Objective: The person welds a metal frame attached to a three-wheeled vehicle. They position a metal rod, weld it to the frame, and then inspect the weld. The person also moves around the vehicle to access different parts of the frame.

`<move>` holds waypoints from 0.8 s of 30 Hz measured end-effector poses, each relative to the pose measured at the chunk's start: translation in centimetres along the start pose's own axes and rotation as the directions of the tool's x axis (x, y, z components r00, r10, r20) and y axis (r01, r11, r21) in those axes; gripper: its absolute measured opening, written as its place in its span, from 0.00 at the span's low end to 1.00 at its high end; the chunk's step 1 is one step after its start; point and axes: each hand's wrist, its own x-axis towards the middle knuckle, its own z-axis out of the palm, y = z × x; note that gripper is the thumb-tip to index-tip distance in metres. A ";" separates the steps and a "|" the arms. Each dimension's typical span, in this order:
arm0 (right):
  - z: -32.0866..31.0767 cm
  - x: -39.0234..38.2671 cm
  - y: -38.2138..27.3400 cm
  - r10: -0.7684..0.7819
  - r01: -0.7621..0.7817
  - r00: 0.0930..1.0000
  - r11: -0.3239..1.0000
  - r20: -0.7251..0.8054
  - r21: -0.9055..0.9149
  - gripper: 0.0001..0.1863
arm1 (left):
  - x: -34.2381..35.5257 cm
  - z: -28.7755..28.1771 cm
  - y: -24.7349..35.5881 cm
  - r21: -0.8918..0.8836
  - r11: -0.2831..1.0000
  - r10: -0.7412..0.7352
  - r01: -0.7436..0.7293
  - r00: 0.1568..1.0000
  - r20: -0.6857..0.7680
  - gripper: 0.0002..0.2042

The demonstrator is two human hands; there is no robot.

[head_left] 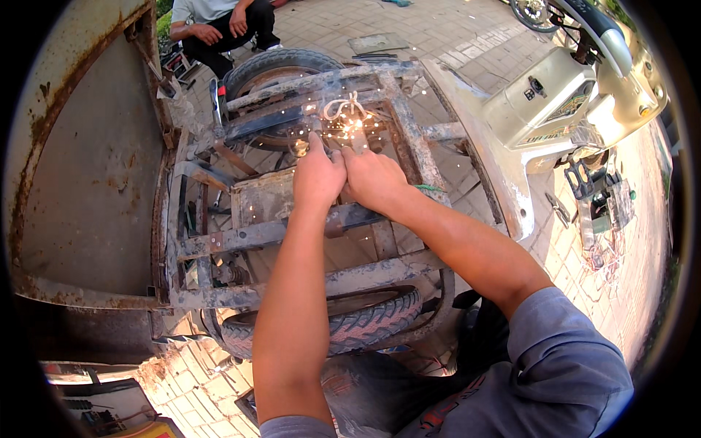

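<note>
My two hands meet side by side over the middle of a rusty metal vehicle frame [350, 281]. The fingers of my left hand [318, 174] are curled, and what they grip is hidden. Against it lies my right hand [374, 177], closed too, its fingertips turned away from view. Bright sparks [353, 124] scatter just beyond the fingertips, around the frame's crossbars. Right above them is a pale looped cord [343, 108]. A flat rusty plate [266, 198] sits inside the frame, left of my hands.
Tyres stand at the frame's far side [281, 67] and near side [372, 321]. A rusty metal box panel [87, 153] rises at left. The scooter's front body [544, 98] is at right, with pliers [558, 210] on the paving. Another person [226, 29] crouches at the far left.
</note>
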 end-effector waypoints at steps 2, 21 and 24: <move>0.3 0.1 0.1 -0.004 0.004 1.000 1.000 -0.002 0.004 0.13 | 0.0 -0.1 0.0 0.012 1.000 -0.013 0.013 1.000 0.009 0.31; 1.6 0.4 0.9 -0.027 0.026 0.996 1.000 -0.080 -0.014 0.19 | 0.1 0.2 -0.3 0.004 1.000 0.030 -0.030 0.999 -0.011 0.31; 1.5 0.4 0.8 -0.015 0.013 0.997 1.000 -0.075 -0.023 0.19 | 0.2 0.3 -0.4 0.018 0.999 0.034 -0.034 0.999 -0.008 0.32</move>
